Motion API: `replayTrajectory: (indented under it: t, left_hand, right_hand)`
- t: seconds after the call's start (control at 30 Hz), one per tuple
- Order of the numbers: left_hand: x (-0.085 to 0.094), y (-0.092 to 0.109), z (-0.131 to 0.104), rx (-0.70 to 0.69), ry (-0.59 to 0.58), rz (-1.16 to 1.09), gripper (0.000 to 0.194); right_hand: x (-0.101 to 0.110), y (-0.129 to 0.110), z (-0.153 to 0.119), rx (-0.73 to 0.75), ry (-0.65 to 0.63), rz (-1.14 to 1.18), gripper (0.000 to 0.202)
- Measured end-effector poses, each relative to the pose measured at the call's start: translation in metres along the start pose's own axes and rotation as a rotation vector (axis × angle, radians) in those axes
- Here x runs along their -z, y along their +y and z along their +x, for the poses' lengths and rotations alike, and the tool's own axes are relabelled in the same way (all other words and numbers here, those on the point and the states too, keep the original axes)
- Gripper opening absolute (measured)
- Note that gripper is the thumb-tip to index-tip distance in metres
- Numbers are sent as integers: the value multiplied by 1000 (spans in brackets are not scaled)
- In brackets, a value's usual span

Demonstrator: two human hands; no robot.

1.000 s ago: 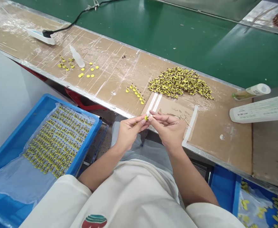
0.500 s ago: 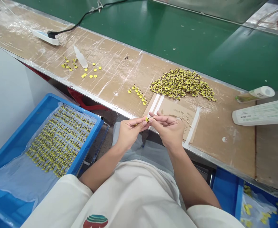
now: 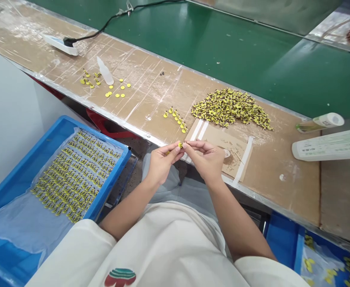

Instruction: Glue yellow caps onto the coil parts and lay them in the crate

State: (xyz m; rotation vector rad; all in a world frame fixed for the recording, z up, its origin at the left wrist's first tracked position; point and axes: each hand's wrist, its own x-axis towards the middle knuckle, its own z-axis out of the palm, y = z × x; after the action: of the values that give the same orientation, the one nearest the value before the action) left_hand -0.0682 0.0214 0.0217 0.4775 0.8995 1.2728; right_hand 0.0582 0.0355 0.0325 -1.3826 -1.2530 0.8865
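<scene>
My left hand (image 3: 159, 162) pinches a small yellow piece (image 3: 180, 145) between thumb and fingertips, at the table's near edge. My right hand (image 3: 206, 159) touches the same piece from the right, its thumb and index finger closed on the dark part. Another bit of yellow shows under the left fingers. Beyond my hands a short row of yellow-based figures (image 3: 178, 118) stands on the cardboard. To their right lies a large heap of yellow and brown pieces (image 3: 231, 107). A taped cardboard sheet (image 3: 227, 139) with brown residue is just beyond my right hand.
A pointed white bottle (image 3: 105, 71) lies near loose yellow discs (image 3: 122, 87) at the left. Farther left is a power strip (image 3: 60, 44). A blue tray (image 3: 115, 175) at lower left holds many figures in rows. Two containers, one a large bottle (image 3: 330, 145), lie at the right.
Both hands have shifted slightly left and away from me with the yellow piece. The white tip at the right fingers no longer shows. The view has shifted a little.
</scene>
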Motion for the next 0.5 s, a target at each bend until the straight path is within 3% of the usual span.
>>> replayTrajectory:
  t: [0.17, 0.27, 0.43, 0.5]
  left_hand:
    - [8, 10, 2, -19, 12, -136, 25]
    - [12, 16, 2, -8, 34, -210, 23]
    - [28, 24, 8, 50, 149, -320, 18]
    - [35, 28, 8, 66, 171, -349, 19]
  right_hand:
    - [-18, -11, 3, 16, -7, 10, 24]
    - [-27, -12, 9, 120, -13, -28, 21]
    - [-42, 0, 44, 502, 23, -507, 14]
    - [-51, 6, 60, 570, 8, -713, 17]
